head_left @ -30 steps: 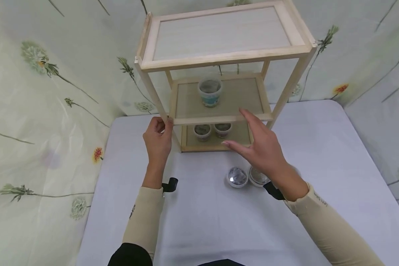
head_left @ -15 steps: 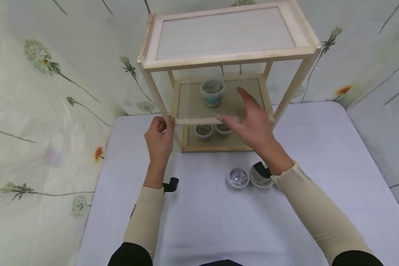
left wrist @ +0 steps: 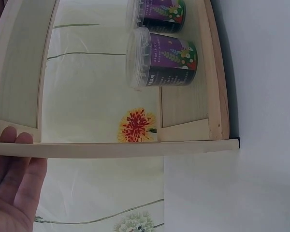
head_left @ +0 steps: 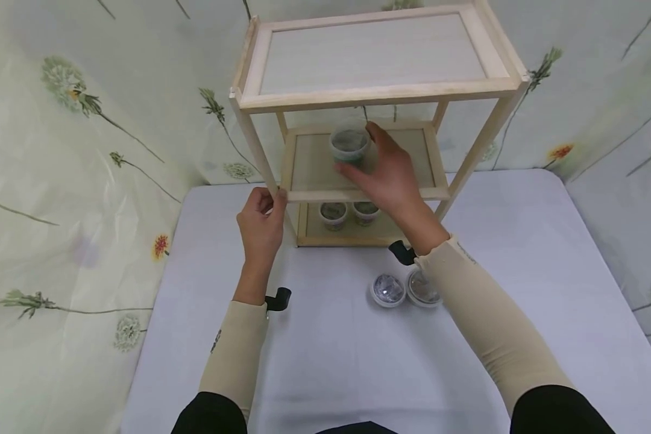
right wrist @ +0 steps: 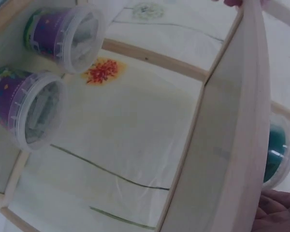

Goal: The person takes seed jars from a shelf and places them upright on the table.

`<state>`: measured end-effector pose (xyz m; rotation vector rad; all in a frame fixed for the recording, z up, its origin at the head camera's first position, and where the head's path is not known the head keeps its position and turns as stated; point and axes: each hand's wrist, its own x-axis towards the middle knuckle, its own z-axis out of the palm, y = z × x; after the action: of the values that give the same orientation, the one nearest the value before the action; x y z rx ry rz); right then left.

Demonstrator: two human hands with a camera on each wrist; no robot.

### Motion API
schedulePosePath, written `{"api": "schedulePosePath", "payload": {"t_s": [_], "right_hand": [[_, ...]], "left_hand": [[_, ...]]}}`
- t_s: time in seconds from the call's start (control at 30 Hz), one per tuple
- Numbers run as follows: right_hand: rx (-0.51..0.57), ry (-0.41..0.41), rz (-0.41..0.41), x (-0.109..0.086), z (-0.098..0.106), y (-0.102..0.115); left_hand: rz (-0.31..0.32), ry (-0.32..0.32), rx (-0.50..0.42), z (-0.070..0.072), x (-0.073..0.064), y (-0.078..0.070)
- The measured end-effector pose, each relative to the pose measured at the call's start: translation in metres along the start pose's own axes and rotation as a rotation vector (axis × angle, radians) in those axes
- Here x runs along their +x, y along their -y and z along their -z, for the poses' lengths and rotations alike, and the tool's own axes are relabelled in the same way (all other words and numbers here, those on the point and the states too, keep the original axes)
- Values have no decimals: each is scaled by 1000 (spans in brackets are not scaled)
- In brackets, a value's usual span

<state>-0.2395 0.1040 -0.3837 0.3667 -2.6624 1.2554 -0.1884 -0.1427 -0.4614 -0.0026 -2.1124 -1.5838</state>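
A three-tier wooden shelf rack (head_left: 304,196) stands on the table. My left hand (head_left: 261,226) grips its left front post at the middle shelf; in the left wrist view the fingertips (left wrist: 23,137) curl over the wood. On the middle shelf stands a clear plastic tub (head_left: 349,143) with teal contents, upright. My right hand (head_left: 393,175) is around it, thumb in front and fingers along its right side; the palm covers part of the tub. In the right wrist view the teal tub (right wrist: 276,157) shows behind the shelf edge, beside the hand (right wrist: 278,210).
Two purple-labelled tubs (left wrist: 166,60) stand on the bottom shelf. Two round lidded containers, one silvery (head_left: 388,290) and one partly under the right forearm (head_left: 423,288), stand on the white-covered table (head_left: 325,355). The top shelf (head_left: 380,54) overhangs the right hand. A flowered cloth hangs behind.
My right hand has moved up and leftward from in front of the rack to the teal tub and closed round it. The left hand has stayed on the post.
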Motion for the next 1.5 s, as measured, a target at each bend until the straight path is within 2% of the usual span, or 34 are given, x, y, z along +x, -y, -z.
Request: {"api": "schedulePosePath", "payload": {"t_s": [0.43,0.83,1.23,1.4,1.5], "right_hand": [[45,21,-59,7,-3,1],[82,42,-66,5,-2,1],[156,-2,16,-9,3,4],[189,27,53,-22,12,13],[245,52,69,-33,16,19]], "left_hand": [[-7,10,32,0,1,-3],[11,11,23,-1,0,-3],[13,8,24,-2,0,-3],[18,2,15,-2,0,-2],[25,5,13,0,0,-3]]}}
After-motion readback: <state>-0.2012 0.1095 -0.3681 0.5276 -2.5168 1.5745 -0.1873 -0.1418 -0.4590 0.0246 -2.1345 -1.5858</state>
